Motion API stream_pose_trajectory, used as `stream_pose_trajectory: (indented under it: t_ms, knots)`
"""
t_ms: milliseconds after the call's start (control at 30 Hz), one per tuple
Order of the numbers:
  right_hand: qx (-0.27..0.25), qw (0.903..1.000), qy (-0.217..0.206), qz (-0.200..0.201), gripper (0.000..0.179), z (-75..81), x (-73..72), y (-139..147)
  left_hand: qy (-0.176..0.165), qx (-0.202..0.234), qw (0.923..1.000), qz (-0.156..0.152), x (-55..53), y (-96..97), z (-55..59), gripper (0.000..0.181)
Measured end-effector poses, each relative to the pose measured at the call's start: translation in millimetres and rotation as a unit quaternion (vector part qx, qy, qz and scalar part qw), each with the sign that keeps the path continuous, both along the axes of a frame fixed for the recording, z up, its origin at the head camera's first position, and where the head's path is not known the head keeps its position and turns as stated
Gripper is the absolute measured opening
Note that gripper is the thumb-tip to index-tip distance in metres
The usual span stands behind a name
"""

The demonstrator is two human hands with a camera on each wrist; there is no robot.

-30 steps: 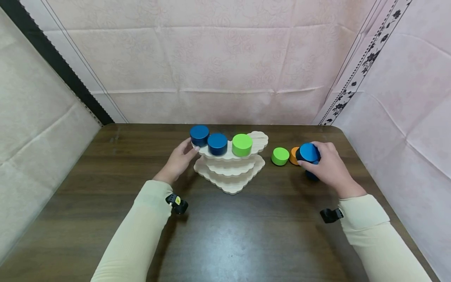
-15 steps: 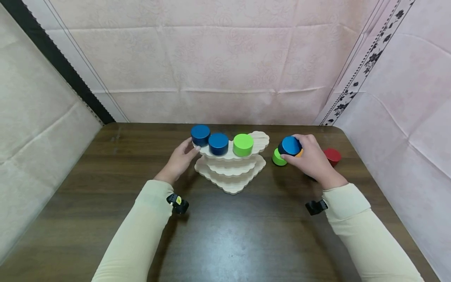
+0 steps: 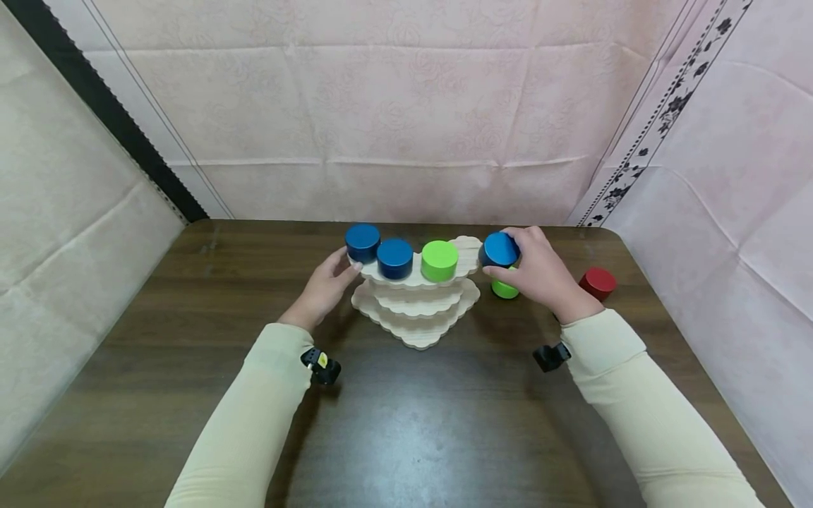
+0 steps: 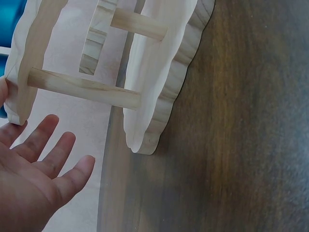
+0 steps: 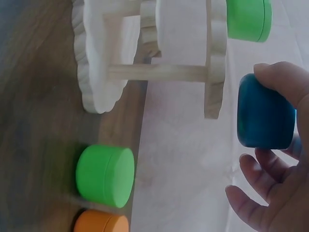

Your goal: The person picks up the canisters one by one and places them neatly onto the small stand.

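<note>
In the head view a pale wooden tiered stand (image 3: 416, 305) with scalloped edges stands on the table. On its top tier sit two blue round lidded jars (image 3: 394, 259) at the left and a green one (image 3: 439, 260) further right. My left hand (image 3: 326, 289) pinches the top tier's left corner, thumb on the edge, other fingers spread in the left wrist view (image 4: 43, 174). My right hand (image 3: 540, 271) grips a blue round lidded jar (image 3: 500, 250) between thumb and fingers. The right wrist view shows that jar (image 5: 265, 113) in the air beside the top tier, a gap between them.
Below the held jar a green lidded jar (image 5: 104, 175) stands on the brown table (image 3: 406, 423), with an orange one (image 5: 101, 221) beside it, hidden by my right hand in the head view. A red jar (image 3: 597, 283) stands further right. Pale cloth (image 3: 406, 106) hangs behind.
My right hand has carried the blue jar leftward and up from the table's right side to the stand's right end. The red jar has come into sight. My left hand keeps its place.
</note>
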State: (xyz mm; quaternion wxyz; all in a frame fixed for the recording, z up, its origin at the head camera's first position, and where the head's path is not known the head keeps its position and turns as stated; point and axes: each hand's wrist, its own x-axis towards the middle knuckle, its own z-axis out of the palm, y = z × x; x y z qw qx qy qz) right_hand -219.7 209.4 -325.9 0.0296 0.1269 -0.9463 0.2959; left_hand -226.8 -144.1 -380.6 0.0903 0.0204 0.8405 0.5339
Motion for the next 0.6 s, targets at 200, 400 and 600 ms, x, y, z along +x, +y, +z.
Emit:
stream_pose_trajectory:
  t_ms: [200, 400, 600]
  knots:
    - [0.003, 0.9999, 0.007, 0.014, 0.066, 4.1, -7.5, -9, 0.001, 0.001, 1.0, -0.001, 0.1, 0.2, -0.1, 0.068]
    - [0.004, 0.9997, -0.004, 0.023, 0.066, 3.7, -13.7, -15, -0.002, 0.003, 1.0, 0.0, -0.6, 0.4, 0.1, 0.068]
    - [0.002, 0.9996, -0.013, 0.025, 0.068, 4.0, -18.4, -19, -0.006, 0.007, 0.9999, 0.005, -1.9, 0.4, 0.0, 0.067]
